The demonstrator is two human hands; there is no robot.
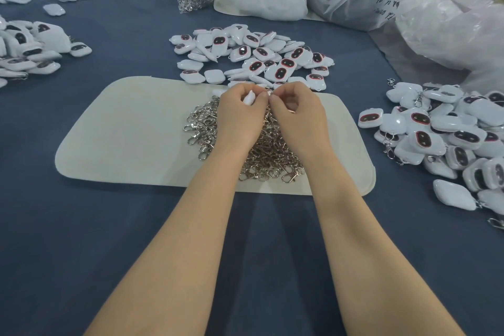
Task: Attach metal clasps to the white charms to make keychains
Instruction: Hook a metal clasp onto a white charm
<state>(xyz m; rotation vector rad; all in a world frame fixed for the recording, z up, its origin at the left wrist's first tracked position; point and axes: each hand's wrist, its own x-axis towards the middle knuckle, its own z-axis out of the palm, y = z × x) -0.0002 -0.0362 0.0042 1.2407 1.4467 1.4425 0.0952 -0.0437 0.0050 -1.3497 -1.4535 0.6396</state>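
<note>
White charm (249, 97) is held in the left hand (240, 114), whose fingers curl round it, just above the far edge of the beige mat (131, 131). Close beside it, the right hand (297, 110) pinches a metal clasp (270, 92) between thumb and forefinger, with the other fingers folded in. The clasp is too small here to make out its ring. The step in hand seems to be the joining itself, where the clasp is hooked to the charm's loop. The next move probably calls for threading the ring fully and closing it, with a steady pinch and a small twist. Under the hands and wrists lies the heap of loose clasps (201, 128) on the mat. Beyond it is a pile of bare charms (256, 54), and to the right a pile of finished keychains (436, 131), all on the blue table cloth (81, 226).
</note>
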